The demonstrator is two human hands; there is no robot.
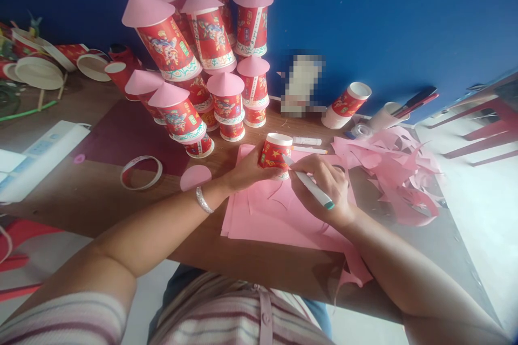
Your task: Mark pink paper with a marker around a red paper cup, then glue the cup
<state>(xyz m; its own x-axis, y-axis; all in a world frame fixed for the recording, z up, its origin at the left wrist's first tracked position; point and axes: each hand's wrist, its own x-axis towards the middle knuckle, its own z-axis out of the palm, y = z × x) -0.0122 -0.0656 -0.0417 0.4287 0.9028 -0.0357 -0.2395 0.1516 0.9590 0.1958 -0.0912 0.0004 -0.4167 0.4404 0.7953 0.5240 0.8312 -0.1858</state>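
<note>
A red printed paper cup (277, 153) is held near-vertical above pink paper sheets (259, 221), between the two hands. Its left side is gripped by the left hand (247, 172); a green-ended white marker (313, 189) is clasped in the right hand (327, 182), slanted, tip toward the cup's right side.

1. Top right cup (244, 26): a white strip (256, 27) bears small dark characters, too small to read.
2. Tall left cup (164, 46): a green label (184, 49), unreadable.
3. Held cup (277, 152): small printed marks, unreadable.
4. No text, brand or number can be read.
</note>
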